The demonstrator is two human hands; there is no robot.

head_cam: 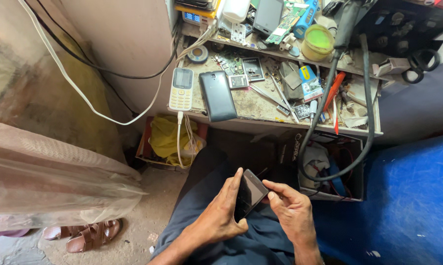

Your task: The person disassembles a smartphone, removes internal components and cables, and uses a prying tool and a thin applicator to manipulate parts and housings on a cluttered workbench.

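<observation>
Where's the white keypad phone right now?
In the head view, the white keypad phone lies at the workbench's left front edge, just left of the dark phone back cover.

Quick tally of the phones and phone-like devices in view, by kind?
Dark phone held in both hands, left hand and right hand: 1
White keypad phone on the bench: 1
Dark phone or back cover lying face down: 1
Grey phone at the top shelf: 1
Total: 4

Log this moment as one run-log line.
left hand: holds dark phone | right hand: fingers at phone's edge | bench: keypad phone, black phone
</observation>
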